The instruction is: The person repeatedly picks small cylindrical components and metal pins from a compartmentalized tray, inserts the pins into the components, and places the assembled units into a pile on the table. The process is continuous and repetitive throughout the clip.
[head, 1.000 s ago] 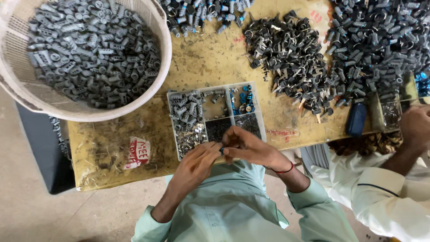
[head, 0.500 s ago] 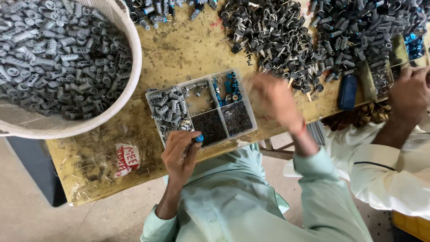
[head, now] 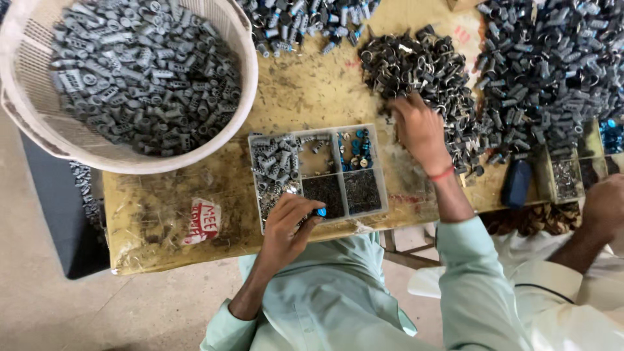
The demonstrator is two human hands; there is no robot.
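Your left hand (head: 289,224) is curled nearly closed, pinching a small blue-tipped part (head: 321,212) between thumb and fingers at the near edge of the clear compartment tray (head: 383,188). Your right hand (head: 419,130) is stretched out past the tray with its fingers spread and bent down into the dark pile of ring-shaped metal pieces (head: 416,65); whether it has already closed on one, you cannot tell from here.

Beyond your left hand and well apart from it stands the white basket (head: 250,97), full of grey plastic parts. Further out on the right-hand side lies a wide heap of grey parts (head: 552,71), and a co-worker's hand (head: 604,208) works near the surface's (head: 156,214) edge.

The blue-tipped part is tiny and held only by the fingertips, right over the surface's near edge: loosen that pinch while you look toward the pile and it may drop to the floor. Raking the pile could also push rings into the tray's open compartments.
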